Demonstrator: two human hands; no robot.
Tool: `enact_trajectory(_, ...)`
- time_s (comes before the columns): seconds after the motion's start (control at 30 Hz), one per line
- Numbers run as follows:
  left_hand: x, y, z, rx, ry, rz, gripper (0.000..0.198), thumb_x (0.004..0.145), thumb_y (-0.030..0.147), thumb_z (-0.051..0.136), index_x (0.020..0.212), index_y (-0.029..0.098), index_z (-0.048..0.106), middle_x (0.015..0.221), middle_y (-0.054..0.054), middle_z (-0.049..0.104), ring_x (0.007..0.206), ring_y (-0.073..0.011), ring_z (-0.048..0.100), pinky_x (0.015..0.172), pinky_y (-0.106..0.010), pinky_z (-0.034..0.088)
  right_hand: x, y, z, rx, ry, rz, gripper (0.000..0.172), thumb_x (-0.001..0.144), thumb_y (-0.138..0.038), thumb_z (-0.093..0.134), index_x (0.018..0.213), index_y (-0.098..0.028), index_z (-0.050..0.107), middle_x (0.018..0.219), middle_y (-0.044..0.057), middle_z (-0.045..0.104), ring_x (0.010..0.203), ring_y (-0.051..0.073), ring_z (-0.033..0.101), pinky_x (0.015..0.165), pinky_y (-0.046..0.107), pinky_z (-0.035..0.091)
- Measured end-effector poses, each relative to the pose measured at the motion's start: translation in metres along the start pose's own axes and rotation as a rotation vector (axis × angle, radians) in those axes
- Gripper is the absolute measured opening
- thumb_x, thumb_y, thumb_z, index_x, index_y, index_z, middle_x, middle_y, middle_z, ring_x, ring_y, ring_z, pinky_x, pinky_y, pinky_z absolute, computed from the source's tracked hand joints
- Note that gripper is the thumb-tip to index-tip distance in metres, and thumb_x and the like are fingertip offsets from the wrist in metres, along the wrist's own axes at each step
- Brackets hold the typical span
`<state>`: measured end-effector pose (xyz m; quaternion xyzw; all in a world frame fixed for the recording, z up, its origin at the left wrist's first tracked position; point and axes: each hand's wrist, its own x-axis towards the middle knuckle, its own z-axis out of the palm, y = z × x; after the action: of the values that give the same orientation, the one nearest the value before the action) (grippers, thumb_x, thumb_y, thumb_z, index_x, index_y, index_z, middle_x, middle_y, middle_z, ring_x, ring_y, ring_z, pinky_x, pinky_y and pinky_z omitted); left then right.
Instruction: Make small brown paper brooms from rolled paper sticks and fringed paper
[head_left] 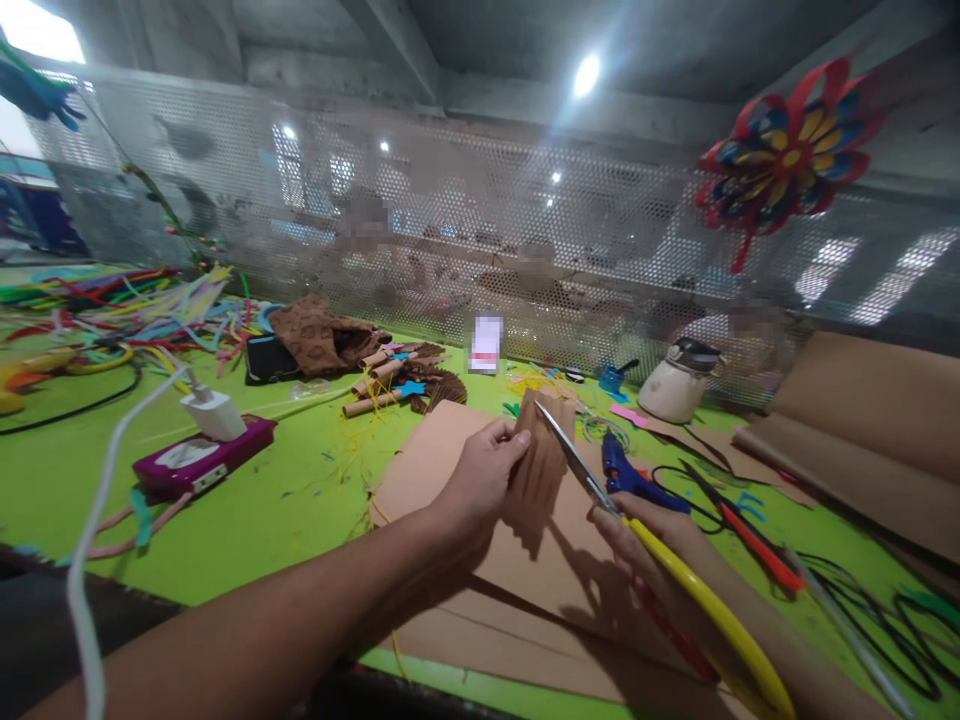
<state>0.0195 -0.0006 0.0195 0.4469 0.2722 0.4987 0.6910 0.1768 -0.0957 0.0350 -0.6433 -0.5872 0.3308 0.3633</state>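
Observation:
Between the thumb and fingers of my left hand is a pleated piece of brown paper, held up above the table. My right hand grips a pair of scissors with yellow and red handles. Their blades point up and left, and the tip lies at the top of the pleated paper. Whether the blades touch the paper I cannot tell. Beneath both hands lie flat brown paper sheets. A blue glue gun rests just beyond my right hand.
On the green table, a purple power strip with a white charger and cable sits left. Rolled paper pieces and colourful pipe cleaners lie behind. Right are a red-handled knife-like tool, black cords, a white kettle-like pot and brown paper.

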Motion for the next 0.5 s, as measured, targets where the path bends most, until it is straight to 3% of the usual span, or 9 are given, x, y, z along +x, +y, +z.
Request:
enact_trajectory(0.23,-0.0017,0.0062,0.0027,-0.072,-0.046,-0.084,0.015,0.077,0.027,0.062,0.078,0.016,0.052,0.067,-0.004,0.063,0.06,-0.0189,0.063,0.06,-0.033,0.05,-0.0067,-0.0038,0.0001,0.086,0.052,0.022,0.034,0.077,-0.051,0.06,0.066,-0.02,0.049,0.051,-0.005,0.042,0.042,0.009,0.038,0.036,0.02,0.03)
enact_trajectory(0.37,-0.0031,0.0077,0.0033,-0.063,-0.069,-0.098,0.014,0.078,0.026,0.061,0.078,0.016,0.052,0.067,-0.006,0.065,0.059,-0.0199,0.064,0.06,-0.033,0.051,-0.0059,0.0003,-0.0027,0.03,0.017,0.004,0.033,0.079,-0.051,0.058,0.07,-0.02,0.052,0.055,-0.003,0.048,0.046,0.011,0.046,0.04,0.021,0.037)
enact_trajectory(0.5,-0.0041,0.005,0.0016,-0.06,-0.166,-0.128,0.016,0.077,0.028,0.062,0.077,0.015,0.053,0.067,-0.007,0.065,0.059,-0.0198,0.064,0.061,-0.035,0.051,-0.0034,0.006,-0.0042,0.004,0.014,-0.028,0.036,0.082,-0.054,0.051,0.072,-0.02,0.053,0.057,-0.001,0.052,0.047,0.012,0.051,0.042,0.022,0.041)
